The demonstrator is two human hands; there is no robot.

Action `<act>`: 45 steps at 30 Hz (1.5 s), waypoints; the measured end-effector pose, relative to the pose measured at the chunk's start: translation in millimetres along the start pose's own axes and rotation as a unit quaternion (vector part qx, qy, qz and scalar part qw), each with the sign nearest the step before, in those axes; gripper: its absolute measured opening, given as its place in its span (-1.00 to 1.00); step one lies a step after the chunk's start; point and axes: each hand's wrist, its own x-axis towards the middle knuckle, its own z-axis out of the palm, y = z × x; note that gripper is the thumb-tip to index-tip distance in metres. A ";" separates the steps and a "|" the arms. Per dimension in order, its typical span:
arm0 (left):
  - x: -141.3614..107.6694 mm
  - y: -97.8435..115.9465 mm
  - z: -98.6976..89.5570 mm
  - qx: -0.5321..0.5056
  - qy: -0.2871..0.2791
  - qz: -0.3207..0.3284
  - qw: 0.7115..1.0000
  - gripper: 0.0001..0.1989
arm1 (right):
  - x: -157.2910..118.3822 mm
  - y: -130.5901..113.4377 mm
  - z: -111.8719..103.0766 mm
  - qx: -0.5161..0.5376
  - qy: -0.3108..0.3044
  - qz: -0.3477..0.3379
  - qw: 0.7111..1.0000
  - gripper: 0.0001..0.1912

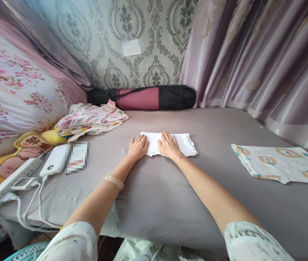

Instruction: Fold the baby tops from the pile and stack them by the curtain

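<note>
A small white garment lies folded in a flat rectangle on the grey sheet, in the middle of the view. On its left end rests my left hand, palm down with the fingers stretched out. My right hand lies flat near the garment's middle, fingers slightly spread, and covers part of it. Neither hand grips anything. To the right, a folded white garment with an orange-brown print lies flat on the sheet, apart from both hands.
Several printed clothes are heaped at the back left. Behind, a rolled mat in a black and red bag lies along the wall. At left are a power strip, a white power bank, cables and a yellow cushion.
</note>
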 end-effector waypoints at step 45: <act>7.4 -34.0 19.9 -0.510 0.271 -0.190 0.794 -0.78 | 25.0 -60.6 3.2 -0.039 -0.043 -0.037 0.998 -0.48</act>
